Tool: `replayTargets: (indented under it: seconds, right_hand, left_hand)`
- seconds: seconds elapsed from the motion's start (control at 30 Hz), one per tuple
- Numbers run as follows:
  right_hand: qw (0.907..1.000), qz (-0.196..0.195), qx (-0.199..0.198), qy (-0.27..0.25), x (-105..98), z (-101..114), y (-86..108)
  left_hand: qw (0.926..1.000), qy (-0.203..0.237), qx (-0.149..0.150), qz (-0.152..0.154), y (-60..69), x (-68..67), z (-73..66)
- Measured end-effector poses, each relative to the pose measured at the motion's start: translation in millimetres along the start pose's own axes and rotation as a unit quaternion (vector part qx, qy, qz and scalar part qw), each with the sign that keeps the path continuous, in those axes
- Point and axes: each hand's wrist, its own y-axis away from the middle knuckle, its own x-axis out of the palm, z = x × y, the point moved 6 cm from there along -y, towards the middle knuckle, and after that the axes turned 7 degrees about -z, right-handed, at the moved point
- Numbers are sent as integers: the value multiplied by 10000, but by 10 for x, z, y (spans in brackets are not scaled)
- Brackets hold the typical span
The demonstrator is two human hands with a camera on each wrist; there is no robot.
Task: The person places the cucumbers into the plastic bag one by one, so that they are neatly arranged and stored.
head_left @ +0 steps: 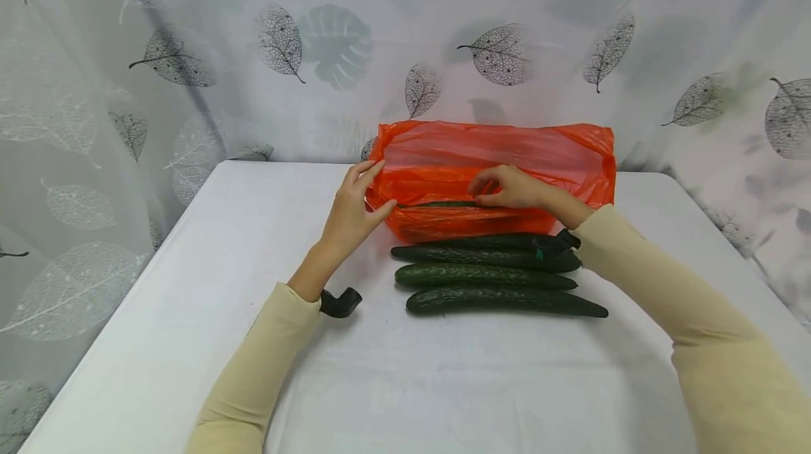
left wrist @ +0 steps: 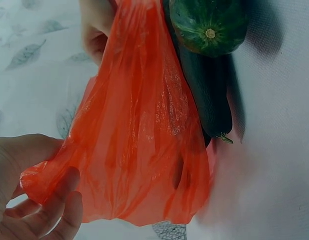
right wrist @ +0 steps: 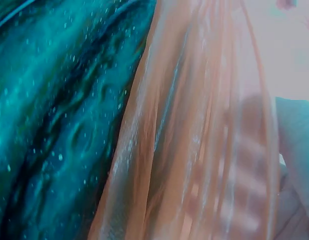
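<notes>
A red plastic bag (head_left: 418, 225) lies on its side with its mouth facing up and a dark green cucumber (head_left: 437, 204) just inside its front edge. My left hand (head_left: 351, 211) pinches the bag's left corner between thumb and fingers, clearest in the left wrist view. Over the bag's mouth, my right hand (head_left: 510, 188) has loosely bent fingers beside that cucumber's right part. Nothing shows between them; the front edge hides part of the cucumber. In the right wrist view, the bag's film (right wrist: 194, 150) veils the fingers.
Several cucumbers (head_left: 500, 299) lie side by side in front of the bag, under my right wrist. They rest on a white-covered table (head_left: 380, 383). A leaf-patterned curtain (head_left: 222, 32) hangs behind the table and along its sides.
</notes>
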Motion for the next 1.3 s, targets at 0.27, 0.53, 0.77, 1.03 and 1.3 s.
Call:
replayTargets:
  seconds: [0.27, 0.53, 0.77, 1.03, 1.3]
  right_hand:
    - [9994, -285, -103, -140, -54, 130, 14]
    - [9983, -493, -240, -215, -119, 299, 51]
    - [9988, -277, -287, -267, -55, 492, 115]
    - [9985, -140, -393, -348, 1, 665, 201]
    - [9970, 120, -545, -535, 74, 721, 357]
  left_hand:
    - [10000, -8, 8, 5, -3, -3, 6]
    - [10000, -83, -10, 33, -7, -2, 6]
    - [10000, -62, -36, 57, 0, 3, -1]
    - [9999, -75, -48, 77, -4, 4, 12]
    - [9999, -54, 126, -8, -5, 3, 3]
